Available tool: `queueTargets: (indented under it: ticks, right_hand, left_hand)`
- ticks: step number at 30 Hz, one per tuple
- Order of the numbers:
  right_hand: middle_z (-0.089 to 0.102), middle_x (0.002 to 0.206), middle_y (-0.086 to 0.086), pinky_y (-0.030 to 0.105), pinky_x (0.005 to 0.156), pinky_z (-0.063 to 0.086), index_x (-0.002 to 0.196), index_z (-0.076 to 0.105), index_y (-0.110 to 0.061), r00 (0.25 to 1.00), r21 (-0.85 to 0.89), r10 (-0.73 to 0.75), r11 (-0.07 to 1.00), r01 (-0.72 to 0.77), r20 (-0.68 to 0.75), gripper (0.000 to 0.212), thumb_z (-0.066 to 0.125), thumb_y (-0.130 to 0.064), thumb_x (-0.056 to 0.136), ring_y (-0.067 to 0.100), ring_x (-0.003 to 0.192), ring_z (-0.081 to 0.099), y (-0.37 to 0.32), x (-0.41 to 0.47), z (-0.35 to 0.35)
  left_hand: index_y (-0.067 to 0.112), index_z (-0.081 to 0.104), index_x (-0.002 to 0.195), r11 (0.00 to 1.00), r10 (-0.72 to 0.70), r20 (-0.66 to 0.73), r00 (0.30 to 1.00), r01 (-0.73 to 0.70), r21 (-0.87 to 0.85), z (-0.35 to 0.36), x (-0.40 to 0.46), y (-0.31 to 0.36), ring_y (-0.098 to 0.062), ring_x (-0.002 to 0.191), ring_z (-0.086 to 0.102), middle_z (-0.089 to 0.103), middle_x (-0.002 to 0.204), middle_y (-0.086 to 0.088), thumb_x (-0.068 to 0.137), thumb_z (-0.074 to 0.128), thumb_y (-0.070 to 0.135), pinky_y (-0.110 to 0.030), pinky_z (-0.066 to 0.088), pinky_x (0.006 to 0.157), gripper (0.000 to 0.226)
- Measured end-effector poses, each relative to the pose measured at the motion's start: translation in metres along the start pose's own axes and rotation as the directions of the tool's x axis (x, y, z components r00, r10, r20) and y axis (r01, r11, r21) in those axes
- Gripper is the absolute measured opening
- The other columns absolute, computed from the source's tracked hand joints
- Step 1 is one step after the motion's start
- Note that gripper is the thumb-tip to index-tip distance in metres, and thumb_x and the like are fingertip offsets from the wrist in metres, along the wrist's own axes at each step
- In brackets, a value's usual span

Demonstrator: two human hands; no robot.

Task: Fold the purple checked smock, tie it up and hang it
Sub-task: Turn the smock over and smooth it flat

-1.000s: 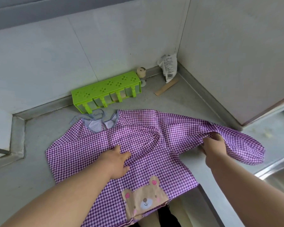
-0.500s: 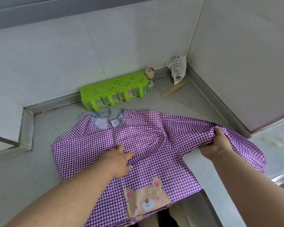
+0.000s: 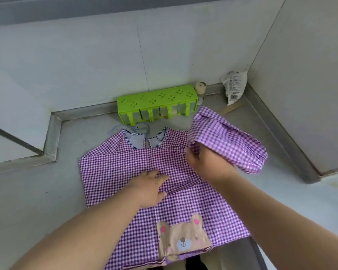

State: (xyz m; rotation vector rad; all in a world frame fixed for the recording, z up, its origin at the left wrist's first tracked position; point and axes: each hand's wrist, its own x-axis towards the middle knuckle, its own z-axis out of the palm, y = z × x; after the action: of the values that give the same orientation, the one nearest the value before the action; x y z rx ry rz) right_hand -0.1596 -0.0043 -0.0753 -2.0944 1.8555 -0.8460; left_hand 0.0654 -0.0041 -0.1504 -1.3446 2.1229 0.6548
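Observation:
The purple checked smock (image 3: pixel 115 168) lies spread on the grey counter (image 3: pixel 27 201), collar towards the wall, a bear patch (image 3: pixel 183 240) near the front edge. Its blue neck ties (image 3: pixel 133 128) trail behind the collar. My left hand (image 3: pixel 150 189) presses flat on the middle of the smock. My right hand (image 3: pixel 207 164) grips the smock's right sleeve (image 3: pixel 228 141) and holds it lifted above the body of the garment, folded inwards.
A green perforated rack (image 3: pixel 156 104) stands against the back wall. A small round jar (image 3: pixel 200 87), a white packet (image 3: pixel 234 86) and a wooden stick (image 3: pixel 231 109) sit in the corner. The right wall's base ledge (image 3: pixel 281 137) runs along the counter.
My right hand has lifted the right sleeve off the counter and carried it left, over the smock's body. My left hand has stayed pressed on the middle.

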Motion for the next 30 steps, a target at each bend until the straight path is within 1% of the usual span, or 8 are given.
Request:
queueTargets:
  ticks: [2,4,6,12,14,17,21,30]
  right_hand:
    - [0.062,0.066,0.000,0.030,0.054,0.055,0.076,0.065,-0.015,0.932,-0.081,-0.307,0.942,0.327,0.190,0.026,0.053,-0.029,0.095,0.021,0.056,0.060,-0.002,-0.009,0.035]
    - [0.072,0.111,0.003,0.039,0.096,0.054,0.094,0.072,-0.019,0.823,-0.121,-0.188,0.948,0.295,0.537,0.033,0.043,-0.034,0.097,0.026,0.109,0.066,-0.002,-0.015,0.056]
    - [0.046,0.157,-0.002,0.049,0.118,0.037,0.126,0.069,-0.027,0.605,-0.219,0.028,0.944,0.246,0.796,0.037,0.039,-0.033,0.105,0.026,0.149,0.033,0.001,-0.020,0.070]
    - [0.025,0.166,-0.011,0.052,0.107,0.049,0.151,0.047,-0.034,0.576,-0.333,0.167,0.922,0.196,0.800,0.060,0.060,-0.013,0.096,0.024,0.150,0.030,0.003,-0.017,0.082]
    - [0.022,0.167,-0.010,0.053,0.107,0.049,0.155,0.035,-0.036,0.586,-0.353,0.169,0.911,0.215,0.793,0.072,0.070,-0.026,0.093,0.026,0.150,0.029,0.002,-0.020,0.086]
    - [0.020,0.168,-0.004,0.054,0.107,0.049,0.157,0.026,-0.039,0.591,-0.362,0.146,0.893,0.266,0.793,0.089,0.076,-0.053,0.085,0.029,0.151,0.028,0.002,-0.023,0.088]
    - [0.015,0.170,0.001,0.055,0.110,0.047,0.158,0.021,-0.039,0.590,-0.369,0.120,0.872,0.322,0.798,0.093,0.073,-0.063,0.084,0.032,0.153,0.025,0.001,-0.027,0.089]
    - [0.004,0.174,-0.001,0.059,0.127,0.015,0.162,0.014,-0.038,0.622,-0.365,0.106,0.879,0.307,0.776,0.090,0.058,-0.071,0.090,0.027,0.160,0.008,0.012,-0.028,0.090]
  left_hand:
    - [0.034,0.017,0.165,0.997,0.010,-0.078,0.997,-0.016,-0.075,0.004,-0.002,-0.010,-0.029,0.158,0.026,0.014,0.175,0.001,0.102,0.048,0.059,-0.051,0.032,0.125,0.075]
    - [0.032,0.026,0.163,0.995,0.009,-0.160,0.987,-0.025,-0.101,0.010,-0.005,-0.019,-0.027,0.152,0.035,0.025,0.171,0.002,0.098,0.052,0.059,-0.051,0.040,0.120,0.075]
    - [0.028,0.036,0.159,0.997,-0.016,-0.164,0.986,0.004,-0.071,0.019,-0.012,-0.030,-0.027,0.147,0.041,0.036,0.165,0.000,0.096,0.053,0.059,-0.049,0.043,0.118,0.072]
    - [0.023,0.055,0.137,0.927,-0.236,-0.131,0.963,0.183,-0.327,0.041,-0.026,-0.051,-0.025,0.138,0.047,0.053,0.145,0.003,0.089,0.059,0.065,-0.045,0.036,0.121,0.063]
    - [0.027,0.061,0.127,0.781,-0.338,-0.091,0.937,0.225,-0.582,0.043,-0.026,-0.057,-0.023,0.133,0.052,0.059,0.137,0.007,0.085,0.056,0.069,-0.047,0.039,0.118,0.059]
    - [0.030,0.066,0.117,0.215,-0.462,0.032,0.887,0.147,-0.965,0.047,-0.020,-0.070,-0.020,0.109,0.067,0.072,0.119,0.007,0.080,0.056,0.075,-0.047,0.048,0.107,0.059]
    - [0.027,0.056,0.128,-0.349,-0.613,0.185,0.768,-0.053,-0.936,0.044,-0.018,-0.085,-0.026,0.106,0.073,0.072,0.120,0.000,0.090,0.068,0.064,-0.042,0.059,0.092,0.054]
    - [0.018,0.060,0.140,-0.446,-0.658,0.232,0.717,-0.122,-0.887,0.049,-0.026,-0.105,-0.033,0.108,0.072,0.072,0.126,-0.008,0.100,0.067,0.022,-0.051,0.063,0.090,0.040]
